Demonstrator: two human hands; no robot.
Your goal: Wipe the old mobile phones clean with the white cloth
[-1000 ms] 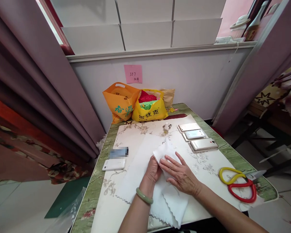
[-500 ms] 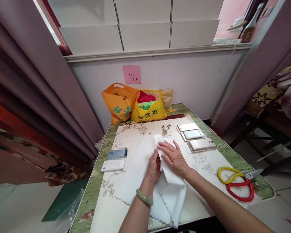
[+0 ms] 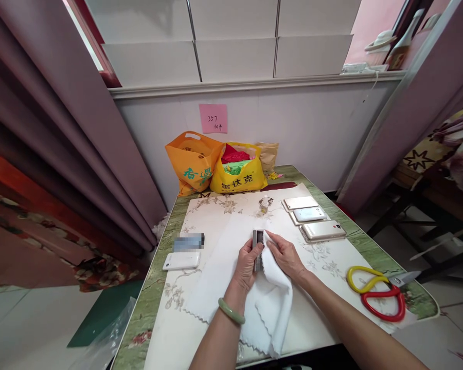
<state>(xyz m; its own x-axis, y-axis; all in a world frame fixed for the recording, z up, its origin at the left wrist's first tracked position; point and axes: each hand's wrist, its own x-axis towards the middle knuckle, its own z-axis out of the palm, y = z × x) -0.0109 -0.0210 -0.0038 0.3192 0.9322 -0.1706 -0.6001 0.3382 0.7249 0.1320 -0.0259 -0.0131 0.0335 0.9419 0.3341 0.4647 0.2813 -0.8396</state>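
My left hand (image 3: 244,266), with a green bangle at its wrist, grips a grey phone (image 3: 258,237) that stands nearly edge-on, the thumb across its dark face. A white cloth (image 3: 277,293) with wavy-cut edges is bunched beside the phone. My right hand (image 3: 286,257) is closed on that cloth and presses it to the phone's right side; some fingertips are hidden by the folds. The rest of the cloth lies spread over the table under both hands.
Several phones (image 3: 324,229) lie stacked at the right, and a white phone (image 3: 182,261) beside a blurred one at the left. Large scissors (image 3: 386,290) rest by the right edge. An orange bag (image 3: 191,164) and a yellow bag (image 3: 237,180) stand at the back.
The cloth no longer covers the phone's top and left side, so the phone now shows in my left hand. My right hand has shifted slightly right and down with the cloth.
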